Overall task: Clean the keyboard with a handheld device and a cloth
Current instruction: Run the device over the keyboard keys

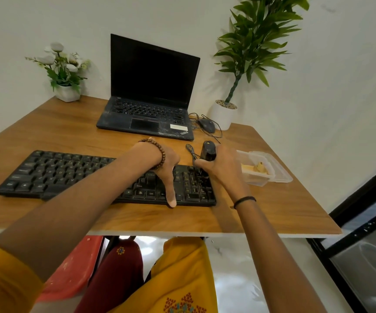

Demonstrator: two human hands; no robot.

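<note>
Right hand (224, 169) first: fingers (218, 152) curled tight round the handheld device (208, 150), thumb pressed to its near side. It's a stubby black cylinder, matte, held almost upright, with its lower tip down among the number keys at the right end of the keyboard (69, 175). A thin dark cord (190, 151) loops on the wood just left of it.

Over to the left hand (167, 168): palm down on the keys beside the number pad, close to the device but not touching it. One digit lies straight across the rows, its tip at the keyboard's front edge. The other fingers are tucked out of sight beneath the hand, so I can't tell how they lie. There's a string of round wooden beads (160, 152) on that wrist.

The keyboard is flat black plastic, lying slightly askew near the front of a wood-grain desk (69, 132).

Just right of the gripping hand sits a clear plastic container (273, 168) with a crumpled yellow piece (258, 168) in it, a cloth by the look of it. Further back are an open black laptop (151, 109) with a dark screen and a dusty palm rest, and a corded mouse (207, 125).
</note>
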